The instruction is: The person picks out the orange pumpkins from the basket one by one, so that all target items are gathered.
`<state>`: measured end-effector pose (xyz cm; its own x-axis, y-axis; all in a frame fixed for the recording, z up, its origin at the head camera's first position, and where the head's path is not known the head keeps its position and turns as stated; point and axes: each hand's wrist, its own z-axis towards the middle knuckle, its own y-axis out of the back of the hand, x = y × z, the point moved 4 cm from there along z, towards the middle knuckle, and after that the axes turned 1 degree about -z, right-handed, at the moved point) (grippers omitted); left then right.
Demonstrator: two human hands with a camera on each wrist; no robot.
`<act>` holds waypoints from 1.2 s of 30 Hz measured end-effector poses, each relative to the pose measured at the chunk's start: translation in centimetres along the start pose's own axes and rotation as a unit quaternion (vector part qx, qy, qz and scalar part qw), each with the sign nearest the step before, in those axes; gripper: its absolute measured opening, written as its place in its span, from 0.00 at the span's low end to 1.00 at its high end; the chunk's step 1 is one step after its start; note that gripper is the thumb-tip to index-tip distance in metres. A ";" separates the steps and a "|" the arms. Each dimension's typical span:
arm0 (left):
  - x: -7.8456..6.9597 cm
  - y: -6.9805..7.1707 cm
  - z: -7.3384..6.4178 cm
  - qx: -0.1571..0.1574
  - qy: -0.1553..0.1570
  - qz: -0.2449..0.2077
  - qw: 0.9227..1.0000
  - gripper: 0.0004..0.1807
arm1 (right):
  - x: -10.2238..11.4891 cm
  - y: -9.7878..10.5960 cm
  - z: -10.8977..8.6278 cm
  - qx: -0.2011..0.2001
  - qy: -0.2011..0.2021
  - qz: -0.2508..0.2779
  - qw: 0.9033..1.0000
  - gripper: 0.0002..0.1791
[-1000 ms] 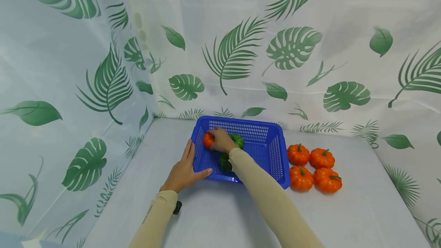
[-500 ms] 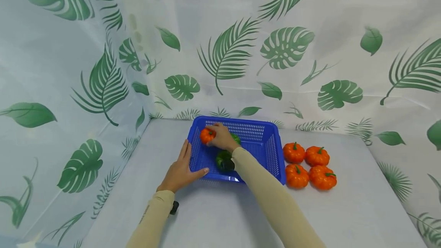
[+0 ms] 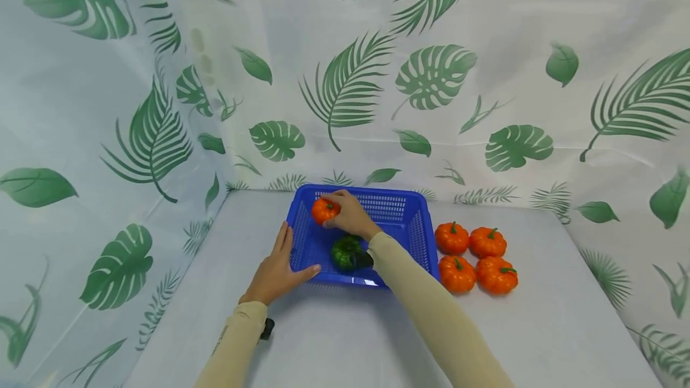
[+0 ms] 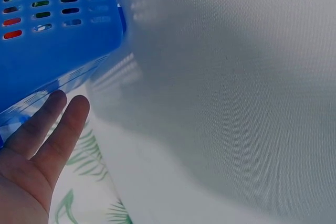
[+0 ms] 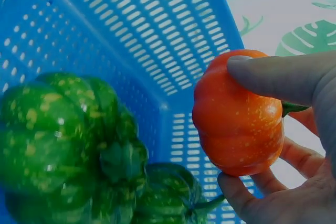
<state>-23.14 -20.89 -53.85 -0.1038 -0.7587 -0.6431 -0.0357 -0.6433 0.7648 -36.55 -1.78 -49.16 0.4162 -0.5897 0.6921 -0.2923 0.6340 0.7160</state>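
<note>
My right hand (image 3: pixel 351 214) grips a small orange pumpkin (image 5: pixel 239 114) with a green stem, thumb on one side and fingers on the other. It holds the pumpkin over the left back part of a blue perforated basket (image 3: pixel 412 196). Green speckled pumpkins (image 5: pixel 63 129) lie in the basket below; in the head view one green pumpkin (image 3: pixel 345 251) shows beside the right wrist. My left hand (image 3: pixel 275 274) rests at the basket's left front corner, fingers straight along the side and thumb spread over the front rim. In the left wrist view, two fingertips (image 4: pixel 79 106) are right at the basket wall.
Several orange pumpkins (image 3: pixel 487 243) with green stems stand in a group on the white table (image 3: pixel 334 340), close to the basket's right side. A leaf-patterned curtain (image 3: pixel 366 160) stands behind the table and along its left side.
My right hand has lifted the orange pumpkin up from the basket's left part, and more of the green pumpkin below shows. The left hand stays at the corner. The head view has shifted slightly.
</note>
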 end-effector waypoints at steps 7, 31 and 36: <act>-0.1 -0.1 0.1 -0.002 0.001 0.000 1.000 0.68 | -0.4 1.3 -1.2 -0.012 -0.008 0.015 1.000 0.39; 0.1 -0.4 -0.2 0.014 0.018 -0.013 1.000 0.69 | -3.6 5.7 -5.9 -0.037 -0.038 0.022 0.998 0.37; -0.1 -0.3 -0.3 0.015 0.015 -0.015 1.000 0.69 | -4.3 7.0 -7.2 -0.053 -0.031 0.019 0.998 0.37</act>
<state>-22.87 -20.68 -54.06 -0.0715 -0.7426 -0.6659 -0.0686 -0.6623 0.7461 -34.25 8.81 -47.76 0.3517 -0.5919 0.7253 -0.2137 0.7036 0.6778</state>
